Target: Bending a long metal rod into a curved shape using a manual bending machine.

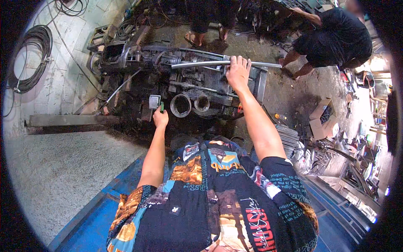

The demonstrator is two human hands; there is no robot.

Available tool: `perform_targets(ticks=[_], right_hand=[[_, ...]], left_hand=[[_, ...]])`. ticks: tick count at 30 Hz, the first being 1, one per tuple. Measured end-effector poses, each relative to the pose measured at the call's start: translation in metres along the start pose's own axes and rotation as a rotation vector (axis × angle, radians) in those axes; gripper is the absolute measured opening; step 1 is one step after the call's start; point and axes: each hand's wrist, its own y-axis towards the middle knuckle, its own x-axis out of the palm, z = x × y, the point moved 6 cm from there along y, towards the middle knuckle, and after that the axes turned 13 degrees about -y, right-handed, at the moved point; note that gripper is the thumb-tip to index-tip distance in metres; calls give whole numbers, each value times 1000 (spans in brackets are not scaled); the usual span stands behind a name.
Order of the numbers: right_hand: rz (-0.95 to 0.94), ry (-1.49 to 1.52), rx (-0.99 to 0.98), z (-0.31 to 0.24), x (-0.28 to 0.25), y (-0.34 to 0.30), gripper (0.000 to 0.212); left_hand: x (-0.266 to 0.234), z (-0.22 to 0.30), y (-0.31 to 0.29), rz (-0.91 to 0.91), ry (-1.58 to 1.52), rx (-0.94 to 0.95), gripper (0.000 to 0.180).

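A long silvery metal tube [201, 64] lies across the upper side of a dark, greasy machine [197, 80]. My right hand [238, 73] is on that tube right of its middle, fingers reaching over it. Lower and to the left, my left hand [160, 119] is closed at a small green handle [162, 107], its fingers partly hidden. Right above that hand sits a pale grey box [154, 101] on the machine. Two round metal rings or openings, a larger one [181, 105] and a smaller one [202, 103], face me between my arms.
Two people stand beyond the machine, one in dark clothes [336, 38] bending at the right. Coiled black cable [31, 59] hangs on the left wall. A cardboard box [323, 119] and stacked metal tubes [285, 138] lie on the right. A concrete slab [75, 164] is at left.
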Motion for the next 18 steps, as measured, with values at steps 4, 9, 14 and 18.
perform_targets(ticks=[4,9,14,18], right_hand=[[-26,-38,5,1,1,1,29],[14,9,-7,2,0,-1,32],[-16,-6,15,4,4,0,35],[-4,35,7,6,1,-1,34]], left_hand=[[3,3,-1,-3,-16,-13,42],[2,-4,2,18,-27,23,41],[3,-3,1,25,-19,2,41],[2,-1,1,15,-27,1,41]])
